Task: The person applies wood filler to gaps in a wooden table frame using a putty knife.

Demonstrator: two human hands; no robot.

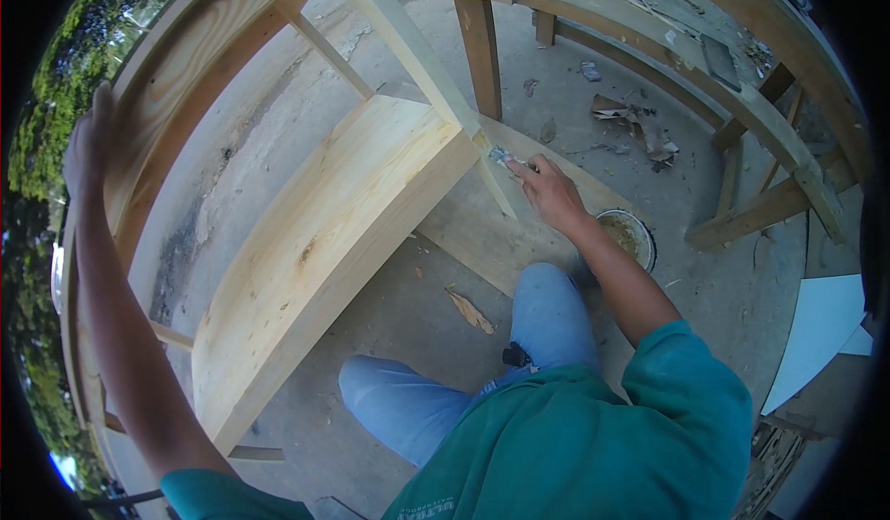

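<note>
A pale wooden frame (324, 233) with a wide shelf-like board stands in front of me. My left hand (90, 140) rests on the outer edge of its large upper board (176, 57), at the far left; its fingers are small and partly hidden. My right hand (549, 191) is closed on a small whitish tool or rag (501, 156), which touches the leg of the frame near the shelf's corner. What exactly it is cannot be made out. A round container (640, 233) with brownish contents sits on the floor just beyond my right wrist.
A flat board (464, 233) lies on the floor under the frame. Curved wooden benches or frames (630, 29) stand at the upper right. Crumpled brown paper (640, 126) and a wood scrap (468, 310) lie on the floor. White sheets (816, 325) are at the right.
</note>
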